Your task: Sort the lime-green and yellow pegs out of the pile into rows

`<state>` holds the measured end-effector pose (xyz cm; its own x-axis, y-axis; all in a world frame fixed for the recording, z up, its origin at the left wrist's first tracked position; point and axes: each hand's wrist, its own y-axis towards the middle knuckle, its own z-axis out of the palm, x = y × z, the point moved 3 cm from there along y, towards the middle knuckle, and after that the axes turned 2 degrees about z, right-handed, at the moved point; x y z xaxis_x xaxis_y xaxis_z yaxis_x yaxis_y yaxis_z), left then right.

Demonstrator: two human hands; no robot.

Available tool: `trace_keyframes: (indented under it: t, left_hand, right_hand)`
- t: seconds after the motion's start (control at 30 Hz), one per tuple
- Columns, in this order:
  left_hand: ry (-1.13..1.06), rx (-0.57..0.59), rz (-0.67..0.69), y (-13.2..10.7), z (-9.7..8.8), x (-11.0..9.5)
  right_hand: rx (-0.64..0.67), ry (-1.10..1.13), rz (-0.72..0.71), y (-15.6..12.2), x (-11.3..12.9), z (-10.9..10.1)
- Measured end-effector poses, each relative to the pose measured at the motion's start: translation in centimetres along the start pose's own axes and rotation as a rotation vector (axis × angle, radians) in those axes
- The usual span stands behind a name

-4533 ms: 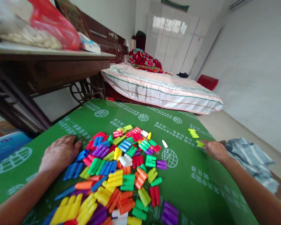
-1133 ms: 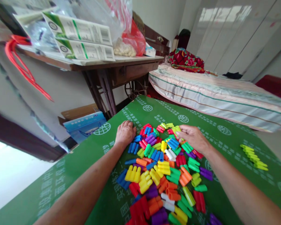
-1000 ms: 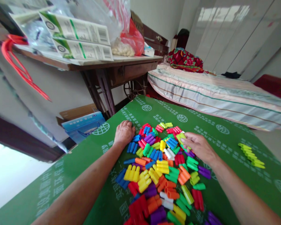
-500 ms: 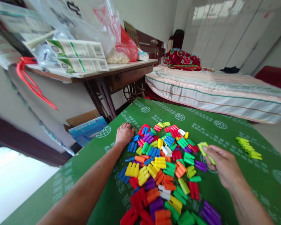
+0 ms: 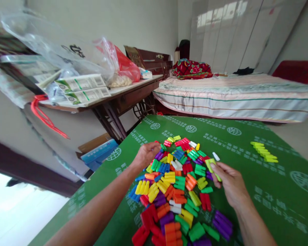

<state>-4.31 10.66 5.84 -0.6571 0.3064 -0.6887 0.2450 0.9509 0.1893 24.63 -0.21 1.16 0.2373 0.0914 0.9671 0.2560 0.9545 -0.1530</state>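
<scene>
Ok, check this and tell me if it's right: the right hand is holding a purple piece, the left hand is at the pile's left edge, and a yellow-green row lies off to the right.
The colour is wrong: the head view shows the right hand holding a yellow-green piece. The left hand and the yellow-green row are as you say.

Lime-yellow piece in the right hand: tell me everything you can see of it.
The lime-yellow piece looks like smooth, bright moulded plastic. Its broad end shows at the upper left, and a slimmer part slopes down to the right, partly hidden by the fingers. The right hand holds it in its grip between thumb and fingers. It sits at the right side of the colourful pile, just nearer than a small white piece. Whether it touches the pile is unclear.
</scene>
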Motion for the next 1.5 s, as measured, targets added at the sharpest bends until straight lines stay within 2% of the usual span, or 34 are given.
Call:
trace_keyframes:
  t: [0.07, 0.17, 0.2, 0.3, 0.37, 0.5, 0.63, 0.8, 0.97, 1.03, 1.1, 1.23, 1.3, 1.37, 1.43, 1.5]
  left_hand:
    - [-0.177, 0.125, 0.078, -0.8, 2.6, -4.0]
    - [-0.429, 0.291, 0.12, -1.5, 6.4, -9.2]
    - [-0.493, 0.364, 0.127, -1.7, 7.5, -10.6]
    - [-0.587, 0.44, 0.151, -1.8, 9.8, -13.3]
    - [-0.627, 0.409, 0.111, -1.7, 10.9, -14.1]
    - [-0.739, 0.349, -0.035, -1.2, 12.6, -13.9]
    - [-0.761, 0.307, -0.041, -0.9, 13.3, -13.8]
    - [-0.765, 0.285, -0.085, -0.9, 13.4, -14.2]
    - [-0.82, 0.132, -0.191, 0.3, 11.8, -13.8]
    - [-0.744, 0.097, -0.187, 1.0, 11.4, -13.5]
    - [-0.561, 0.087, -0.134, 1.7, 11.6, -13.4]
    - [-0.041, 0.094, 0.054, 2.9, 14.0, -14.5]
    - [0.233, 0.174, 0.142, 3.4, 15.9, -15.8]
    - [0.432, 0.264, 0.221, 3.8, 17.9, -17.2]
    - [0.521, 0.322, 0.285, 4.1, 19.7, -18.3]
    - [0.543, 0.353, 0.327, 4.5, 21.4, -19.2]
  right_hand:
    - [0.055, -0.021, -0.02, -0.2, 0.3, 0.4]
    - [0.136, -0.013, -0.047, -0.6, 0.7, 0.6]
    - [0.158, -0.005, -0.055, -0.7, 0.8, 0.6]
    - [0.185, 0.03, -0.081, -0.8, 1.1, 0.3]
    - [0.182, 0.056, -0.09, -0.7, 1.2, 0.0]
    - [0.159, 0.087, -0.078, -0.4, 1.5, -0.6]
    - [0.195, 0.079, -0.026, -0.3, 1.7, -0.8]
    - [0.232, 0.069, -0.019, -0.2, 1.6, -1.2]
    - [0.141, 0.086, -0.026, -0.1, 1.6, -1.6]
    - [0.067, 0.105, -0.033, 0.1, 1.7, -1.7]
    - [-0.032, 0.117, -0.041, 0.4, 1.7, -2.1]
    - [-0.265, 0.0, -0.026, 1.7, 1.1, -3.9]
    - [-0.366, -0.198, -0.014, 2.2, 0.8, -5.3]
    - [-0.442, -0.502, 0.013, 2.6, 0.7, -6.8]
    - [-0.484, -0.814, 0.065, 2.6, 0.9, -7.9]
    - [-0.504, -1.027, 0.13, 2.5, 1.1, -8.6]
